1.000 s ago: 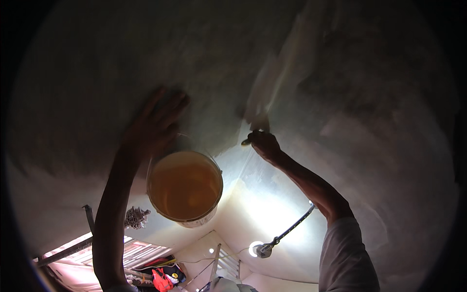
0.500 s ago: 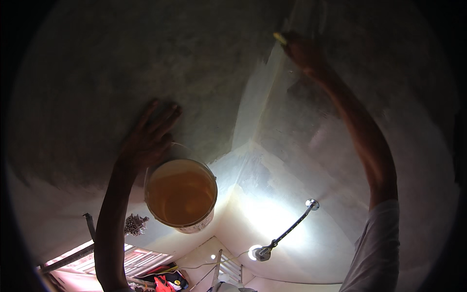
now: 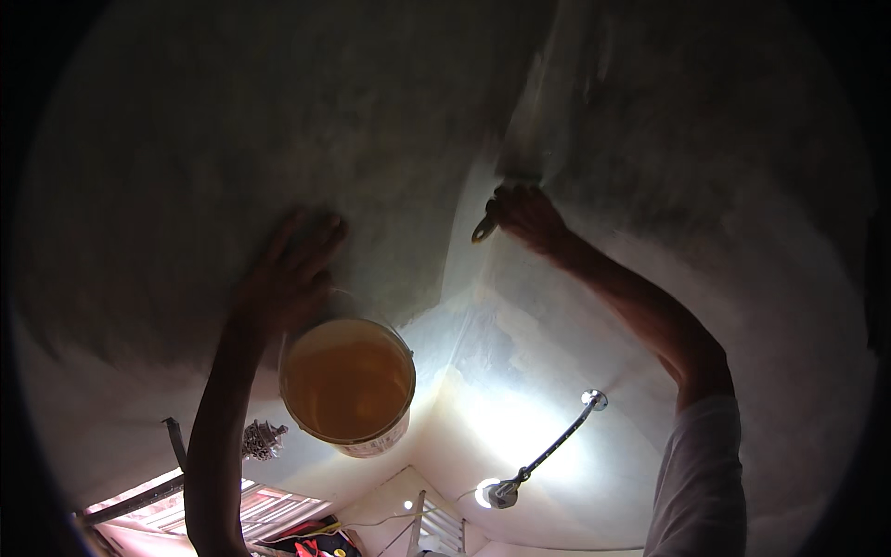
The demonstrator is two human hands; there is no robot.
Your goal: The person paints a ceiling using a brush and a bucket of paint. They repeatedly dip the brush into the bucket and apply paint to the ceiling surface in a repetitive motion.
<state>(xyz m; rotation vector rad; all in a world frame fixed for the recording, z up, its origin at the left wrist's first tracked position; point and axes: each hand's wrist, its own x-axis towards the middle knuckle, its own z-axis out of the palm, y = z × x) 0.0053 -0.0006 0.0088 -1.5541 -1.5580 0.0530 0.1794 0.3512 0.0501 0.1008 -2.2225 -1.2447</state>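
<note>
My left hand [image 3: 290, 269] is raised with its fingers stretched against the grey, shadowed ceiling [image 3: 278, 121]. A round bucket [image 3: 348, 382] of yellowish-orange liquid hangs from that hand by its thin wire handle, just below the palm. My right hand [image 3: 529, 218] is closed around a paintbrush [image 3: 497, 200]. The handle end sticks out to the left of the fist, and the blurred bristles press on a pale streak [image 3: 538, 111] that runs up the surface.
A lit work lamp [image 3: 501, 492] on a thin rod [image 3: 557, 441] glares on the white walls below the right arm. A window with bars [image 3: 264, 511] and red things [image 3: 311, 548] lie at the lower edge. A dark bracket [image 3: 174, 441] sticks out at lower left.
My right hand swept the brush far up the pale streak, then came back down to the middle. My left hand and the bucket have barely shifted.
</note>
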